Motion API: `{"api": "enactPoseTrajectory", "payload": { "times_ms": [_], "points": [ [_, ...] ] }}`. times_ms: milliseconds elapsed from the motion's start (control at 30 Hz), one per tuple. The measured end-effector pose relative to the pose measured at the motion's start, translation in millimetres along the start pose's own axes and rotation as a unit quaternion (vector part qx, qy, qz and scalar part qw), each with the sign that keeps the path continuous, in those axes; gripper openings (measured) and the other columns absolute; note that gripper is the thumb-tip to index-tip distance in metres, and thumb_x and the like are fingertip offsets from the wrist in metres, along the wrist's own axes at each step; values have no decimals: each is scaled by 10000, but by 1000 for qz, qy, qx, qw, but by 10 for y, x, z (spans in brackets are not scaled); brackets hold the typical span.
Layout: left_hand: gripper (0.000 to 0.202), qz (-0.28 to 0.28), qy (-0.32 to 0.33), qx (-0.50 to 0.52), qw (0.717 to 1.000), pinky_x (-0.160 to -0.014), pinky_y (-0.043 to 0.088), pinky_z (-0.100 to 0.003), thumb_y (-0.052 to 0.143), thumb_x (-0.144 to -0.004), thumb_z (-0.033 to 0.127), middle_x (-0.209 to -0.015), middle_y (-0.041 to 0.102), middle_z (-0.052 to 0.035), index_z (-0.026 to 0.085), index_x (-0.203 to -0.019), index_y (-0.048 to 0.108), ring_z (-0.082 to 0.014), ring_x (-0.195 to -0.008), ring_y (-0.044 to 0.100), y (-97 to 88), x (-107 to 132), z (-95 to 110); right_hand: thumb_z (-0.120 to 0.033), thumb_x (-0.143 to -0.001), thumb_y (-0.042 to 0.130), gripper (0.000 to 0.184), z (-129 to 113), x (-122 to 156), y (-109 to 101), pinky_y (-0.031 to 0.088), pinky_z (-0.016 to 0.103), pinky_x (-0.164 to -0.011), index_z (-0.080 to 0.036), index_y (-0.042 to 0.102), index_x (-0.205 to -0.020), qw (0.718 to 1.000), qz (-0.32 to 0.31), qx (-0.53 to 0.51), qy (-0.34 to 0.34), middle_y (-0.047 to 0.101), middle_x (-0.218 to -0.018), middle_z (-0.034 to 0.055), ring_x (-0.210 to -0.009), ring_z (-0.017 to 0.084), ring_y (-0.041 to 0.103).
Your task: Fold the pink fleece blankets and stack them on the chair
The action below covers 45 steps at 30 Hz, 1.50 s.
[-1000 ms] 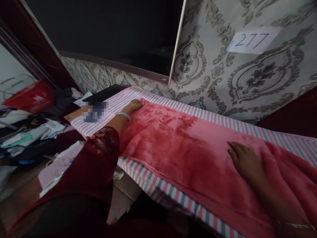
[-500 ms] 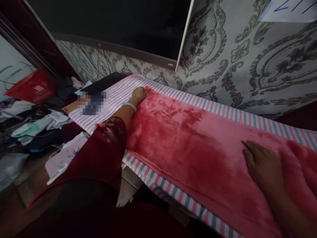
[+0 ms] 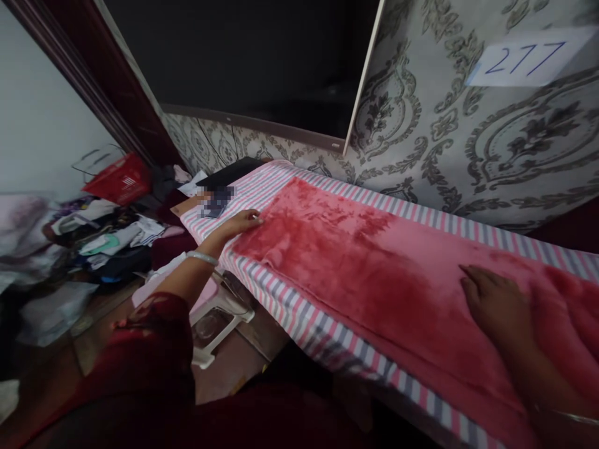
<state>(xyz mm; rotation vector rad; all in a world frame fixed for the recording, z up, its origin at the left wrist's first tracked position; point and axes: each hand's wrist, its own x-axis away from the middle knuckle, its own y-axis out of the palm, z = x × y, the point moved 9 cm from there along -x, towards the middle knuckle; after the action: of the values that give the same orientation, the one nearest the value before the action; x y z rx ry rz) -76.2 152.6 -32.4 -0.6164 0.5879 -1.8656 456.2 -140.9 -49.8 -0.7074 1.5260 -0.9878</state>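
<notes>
A plush red and pink blanket [image 3: 327, 249] lies over a pink, grey and white striped cloth [image 3: 290, 312] on a long raised surface. My left hand [image 3: 241, 224], a bracelet at its wrist, is at the blanket's left edge, with its fingers curled and closed on that edge. Farther right, my right hand [image 3: 498, 305] rests flat on top of the blanket, fingers outstretched and holding nothing. Folds show in the blanket beyond the right hand. Past my left hand, a dark phone-like object [image 3: 219, 202], partly pixelated, lies on the striped cloth.
A large dark television [image 3: 262, 62] hangs on the patterned wall behind. A paper marked 277 [image 3: 528, 59] is stuck there. To the left are piled clothes [image 3: 112, 240] and a red basket [image 3: 121, 178]. A plastic stool [image 3: 224, 312] stands below the surface's left end.
My left hand has moved from the blanket's far left corner along the left edge toward me. The blanket's near left part now reaches farther left. My right hand stays put; the view has shifted left.
</notes>
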Motion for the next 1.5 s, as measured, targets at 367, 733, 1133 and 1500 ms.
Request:
{"api": "enactPoseTrajectory", "payload": {
  "times_ms": [367,733,1133,1500],
  "points": [
    [174,151,1,-162,975,-730,456,-295,529,-870,333,-789,644,-40,216,-747,564,-221,-847,602,-204,322,0,-378,-1005,387,475,-709,268,-129,496,548,-1023,-115,707,-1236,997,5,-58,-44,681,-1284,209,-1182,350,629],
    [152,159,1,-215,964,-761,435,-317,557,-838,316,-774,655,-66,242,-709,525,-259,-864,636,-230,337,-72,-378,-1014,408,447,-885,593,-141,485,575,-1054,-157,672,-1298,989,31,-131,-57,668,-1323,188,-1229,328,618],
    [260,131,12,-176,976,-652,396,-288,543,-810,472,-689,549,-1,240,-713,476,-206,-728,548,-238,287,-122,-386,-1021,472,375,-1208,1259,-665,513,528,-992,-231,685,-1288,981,10,-168,-94,665,-1244,149,-1158,312,606],
    [233,133,1,-160,978,-666,405,-290,587,-792,423,-672,545,-5,240,-692,483,-216,-738,554,-248,255,-120,-110,-913,428,446,-1081,1173,-650,526,415,-798,-199,705,-1250,998,-19,-32,-60,665,-987,131,-920,286,594]
  ]
}}
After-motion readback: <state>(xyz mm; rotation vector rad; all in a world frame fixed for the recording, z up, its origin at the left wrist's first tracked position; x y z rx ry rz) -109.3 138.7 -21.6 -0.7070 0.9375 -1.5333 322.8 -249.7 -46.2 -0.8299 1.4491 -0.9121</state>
